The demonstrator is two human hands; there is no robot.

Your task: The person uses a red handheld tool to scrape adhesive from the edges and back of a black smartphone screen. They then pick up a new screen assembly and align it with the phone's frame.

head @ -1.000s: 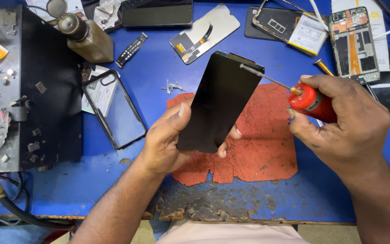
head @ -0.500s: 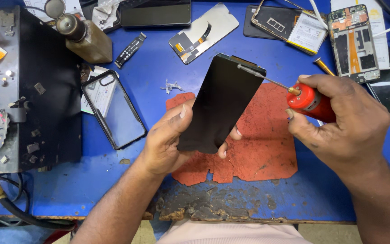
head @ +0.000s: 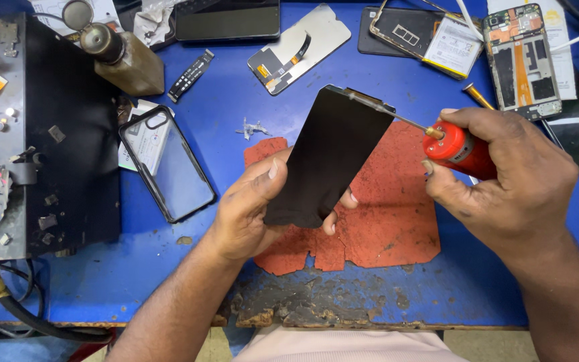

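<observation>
Blue counter (head: 437, 87), paint worn to dark patches at near edge. Ragged red mat (head: 383, 221) at counter middle. Left hand (head: 249, 214) above mat, fingers clamped on lower end of black phone screen (head: 326, 157), tilted up toward far edge. Right hand (head: 510, 181) wrapped tight round red-handled tool (head: 457, 147); thin metal tip touching screen's top edge. Black metal box (head: 68, 134) at left edge, brass bottle (head: 125, 57) by far left corner, clear phone case (head: 165, 164) beside box. Opened phones (head: 521, 60) along far edge.
</observation>
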